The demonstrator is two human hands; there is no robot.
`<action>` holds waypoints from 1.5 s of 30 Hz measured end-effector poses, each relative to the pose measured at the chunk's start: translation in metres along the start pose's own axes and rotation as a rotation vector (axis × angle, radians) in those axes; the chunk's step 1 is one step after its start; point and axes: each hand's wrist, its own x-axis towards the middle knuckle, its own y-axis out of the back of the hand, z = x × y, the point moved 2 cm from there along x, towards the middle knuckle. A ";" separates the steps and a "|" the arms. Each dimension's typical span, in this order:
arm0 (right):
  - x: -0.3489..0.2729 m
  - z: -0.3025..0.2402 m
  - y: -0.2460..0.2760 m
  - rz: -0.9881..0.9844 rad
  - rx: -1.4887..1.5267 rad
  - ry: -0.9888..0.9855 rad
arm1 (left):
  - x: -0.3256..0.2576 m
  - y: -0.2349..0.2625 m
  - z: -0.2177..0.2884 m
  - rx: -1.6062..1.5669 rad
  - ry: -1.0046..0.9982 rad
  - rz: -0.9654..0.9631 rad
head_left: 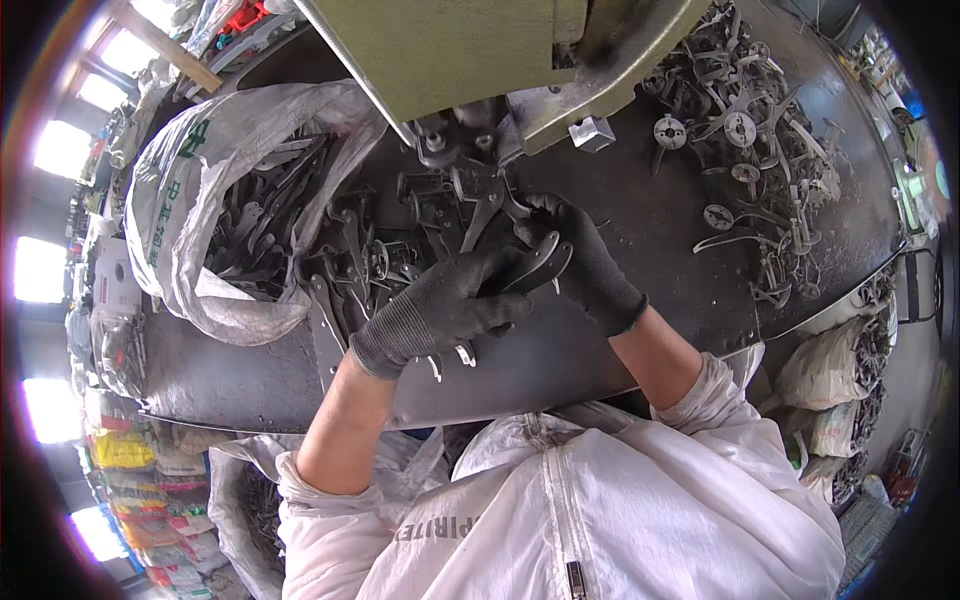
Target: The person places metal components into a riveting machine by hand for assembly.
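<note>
My left hand, in a dark grey knit glove, is closed around a couple of flat, curved metal levers whose rounded ends have small holes. My right hand, gloved alike, reaches up to the press tooling. Its fingers are bent around a curved metal piece just below that tooling; part of their grip is hidden. Beside my left hand lies a cluster of metal lever parts, some with round discs, on the dark metal table.
The olive-green press head overhangs the table's middle. An open white woven sack at left holds many flat levers. A tangled heap of metal parts with discs covers the right side. Filled sacks stand beyond the right edge.
</note>
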 end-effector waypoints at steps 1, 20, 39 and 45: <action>-0.001 -0.001 0.000 -0.001 0.028 -0.017 | -0.001 0.000 0.000 0.029 0.003 0.018; 0.001 0.005 0.001 -0.015 0.133 -0.123 | -0.007 -0.010 -0.010 -0.134 -0.017 0.067; 0.030 -0.004 0.021 -0.016 0.055 -0.086 | 0.027 -0.025 -0.003 -0.265 -0.211 0.092; 0.161 0.091 0.056 0.384 -1.158 0.291 | 0.053 -0.014 -0.025 0.221 -0.001 0.365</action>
